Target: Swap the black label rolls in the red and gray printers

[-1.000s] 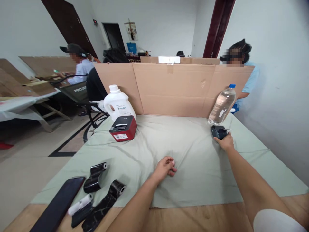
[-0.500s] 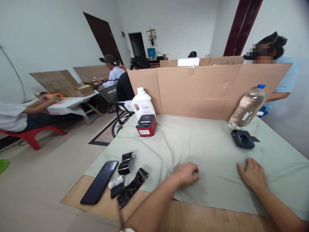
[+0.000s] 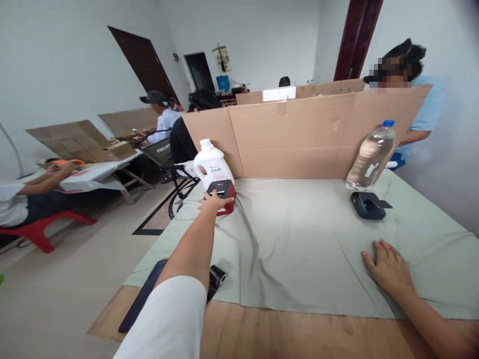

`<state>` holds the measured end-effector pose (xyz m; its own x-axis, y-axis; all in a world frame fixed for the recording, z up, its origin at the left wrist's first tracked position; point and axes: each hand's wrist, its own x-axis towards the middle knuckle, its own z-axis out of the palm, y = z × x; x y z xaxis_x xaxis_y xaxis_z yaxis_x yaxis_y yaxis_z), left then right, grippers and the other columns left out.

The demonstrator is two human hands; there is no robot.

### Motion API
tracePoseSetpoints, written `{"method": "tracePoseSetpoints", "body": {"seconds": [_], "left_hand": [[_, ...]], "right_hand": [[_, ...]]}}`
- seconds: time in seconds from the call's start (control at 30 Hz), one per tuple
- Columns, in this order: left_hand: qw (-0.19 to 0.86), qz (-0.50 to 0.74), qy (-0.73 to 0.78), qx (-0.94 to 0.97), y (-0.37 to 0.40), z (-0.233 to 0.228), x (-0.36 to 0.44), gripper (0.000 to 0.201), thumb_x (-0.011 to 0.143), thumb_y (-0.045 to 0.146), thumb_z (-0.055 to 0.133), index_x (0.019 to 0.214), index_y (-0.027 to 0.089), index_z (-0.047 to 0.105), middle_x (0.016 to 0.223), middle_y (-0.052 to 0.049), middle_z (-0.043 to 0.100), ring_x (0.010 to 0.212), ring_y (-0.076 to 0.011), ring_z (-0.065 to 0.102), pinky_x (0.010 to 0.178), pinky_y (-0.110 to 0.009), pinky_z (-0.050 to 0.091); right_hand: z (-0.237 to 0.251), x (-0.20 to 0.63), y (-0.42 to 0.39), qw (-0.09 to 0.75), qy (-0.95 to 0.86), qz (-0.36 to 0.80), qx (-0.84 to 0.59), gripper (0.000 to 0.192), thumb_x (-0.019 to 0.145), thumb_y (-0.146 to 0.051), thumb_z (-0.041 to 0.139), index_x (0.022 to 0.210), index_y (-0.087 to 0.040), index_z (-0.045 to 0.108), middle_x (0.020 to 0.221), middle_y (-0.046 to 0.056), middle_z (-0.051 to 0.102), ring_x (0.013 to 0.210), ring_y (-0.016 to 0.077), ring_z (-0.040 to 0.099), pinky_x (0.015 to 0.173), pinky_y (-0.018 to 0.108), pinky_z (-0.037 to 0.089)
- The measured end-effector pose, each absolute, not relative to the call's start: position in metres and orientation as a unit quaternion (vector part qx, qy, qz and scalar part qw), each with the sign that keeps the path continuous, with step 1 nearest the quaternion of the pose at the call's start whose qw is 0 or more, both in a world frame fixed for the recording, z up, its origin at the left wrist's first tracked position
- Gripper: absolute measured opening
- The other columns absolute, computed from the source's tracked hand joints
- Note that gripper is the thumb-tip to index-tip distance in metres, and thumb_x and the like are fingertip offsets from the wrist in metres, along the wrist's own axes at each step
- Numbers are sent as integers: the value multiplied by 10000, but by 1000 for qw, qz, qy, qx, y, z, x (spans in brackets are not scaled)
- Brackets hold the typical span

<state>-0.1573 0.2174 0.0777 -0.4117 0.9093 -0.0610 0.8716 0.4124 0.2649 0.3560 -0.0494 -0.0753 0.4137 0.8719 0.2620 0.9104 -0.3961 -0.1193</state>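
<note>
My left hand [image 3: 214,200] reaches far out to the small black-and-red printer [image 3: 227,190] at the table's back left. Its fingers and thumb are spread across the printer's near side, hiding part of it; a firm hold cannot be made out. Behind the printer stands a white handled jug [image 3: 214,167]. My right hand [image 3: 389,267] lies flat on the pale green cloth [image 3: 299,244], fingers stretched out, holding nothing. Beyond it sits a small dark device [image 3: 367,207] with its flap raised. My left forearm covers most of the black rolls; one black patterned roll [image 3: 216,280] shows beside it.
A large clear bottle with a blue cap [image 3: 371,157] leans against the cardboard screen [image 3: 292,142] at the back. A phone [image 3: 140,301] lies at the left edge, partly under my arm. Other people sit at tables to the left and behind the screen.
My left hand has moved forward and left from the middle of the cloth to the printer, its fingers now spread. The right hand stays on the cloth. The view has shifted slightly.
</note>
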Motion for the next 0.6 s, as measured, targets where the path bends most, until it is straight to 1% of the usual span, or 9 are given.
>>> {"method": "tracePoseSetpoints", "body": {"seconds": [0.03, 0.1, 0.23, 0.33, 0.47, 0.6], "left_hand": [[104, 105, 836, 528, 217, 72, -161, 1036, 575, 736, 641, 1432, 242, 335, 1554, -195, 150, 1365, -531, 161, 997, -629, 306], [88, 139, 835, 525, 212, 63, -160, 1008, 586, 715, 639, 1431, 254, 338, 1534, -182, 178, 1348, -494, 222, 997, -573, 343], [36, 195, 832, 518, 196, 64, -135, 850, 604, 667, 648, 1329, 254, 484, 1432, -168, 330, 1268, -461, 325, 984, -557, 352], [14, 215, 792, 570, 173, 74, -100, 745, 620, 643, 659, 1259, 269, 569, 1374, -135, 396, 1218, -430, 368, 981, -528, 361], [22, 231, 701, 674, 118, 82, -43, 715, 618, 609, 696, 1246, 278, 604, 1296, -116, 444, 1155, -377, 418, 967, -470, 389], [60, 235, 620, 746, 49, 77, 6, 703, 606, 579, 734, 1228, 271, 621, 1245, -108, 458, 1115, -338, 442, 982, -446, 392]], "right_hand": [[-74, 355, -50, 120, -535, -81, -833, 718, 850, -530, 266, 1297, -28, 518, 1386, 218, 494, 1323, 342, 390, 1097, 476, 310], [-73, 353, -51, 115, -534, -85, -833, 691, 859, -511, 283, 1307, -36, 511, 1394, 210, 489, 1323, 337, 387, 1096, 480, 308], [-71, 351, -51, 109, -530, -82, -837, 664, 871, -493, 304, 1318, -43, 502, 1411, 200, 476, 1324, 331, 385, 1095, 469, 307], [-69, 350, -52, 106, -527, -72, -840, 653, 880, -486, 310, 1320, -45, 504, 1414, 202, 472, 1327, 337, 379, 1087, 472, 311], [-65, 348, -53, 100, -532, -73, -837, 642, 886, -470, 317, 1322, -39, 506, 1410, 201, 477, 1319, 333, 386, 1086, 457, 310], [-63, 347, -54, 98, -529, -73, -839, 620, 891, -467, 331, 1322, -57, 509, 1418, 188, 474, 1315, 318, 390, 1086, 445, 309]]}}
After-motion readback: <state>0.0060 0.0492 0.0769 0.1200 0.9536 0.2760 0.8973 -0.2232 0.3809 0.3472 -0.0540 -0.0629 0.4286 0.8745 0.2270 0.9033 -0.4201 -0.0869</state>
